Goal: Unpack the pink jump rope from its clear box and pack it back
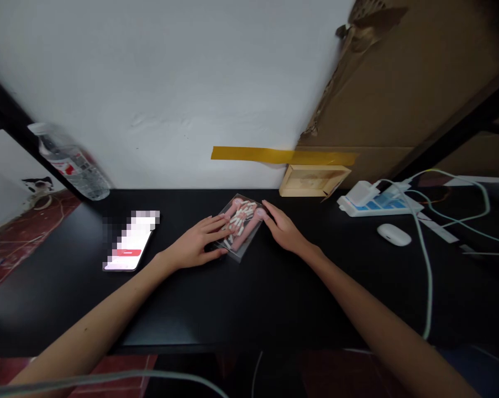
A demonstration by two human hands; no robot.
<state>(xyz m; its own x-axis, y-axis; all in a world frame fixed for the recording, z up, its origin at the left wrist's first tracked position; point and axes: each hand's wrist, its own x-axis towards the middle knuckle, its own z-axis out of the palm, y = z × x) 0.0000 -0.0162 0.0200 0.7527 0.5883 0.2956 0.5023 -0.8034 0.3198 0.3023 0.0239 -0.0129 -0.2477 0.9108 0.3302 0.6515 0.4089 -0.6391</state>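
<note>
On the black table lies a clear flat box [238, 256], turned at an angle. Inside it show two pink handles [244, 235] with rounded ends and many small white and pink beads, like a beaded skipping rope. My left hand [201, 240] rests at the box's left side, fingers spread, some of them lying over its edge. At the upper right corner, my right hand [280, 225] touches the box with its fingers stretched out and the thumb near one handle's end. Parts of the box's left side are hidden under my left fingers.
A phone [131, 243] lies left on the table [199, 309]; a plastic bottle [73, 163] stands behind it. A small wooden frame [313, 181] leans at the back. To the right are a power strip [371, 205], a white oval case [394, 234] and loose cables [426, 287].
</note>
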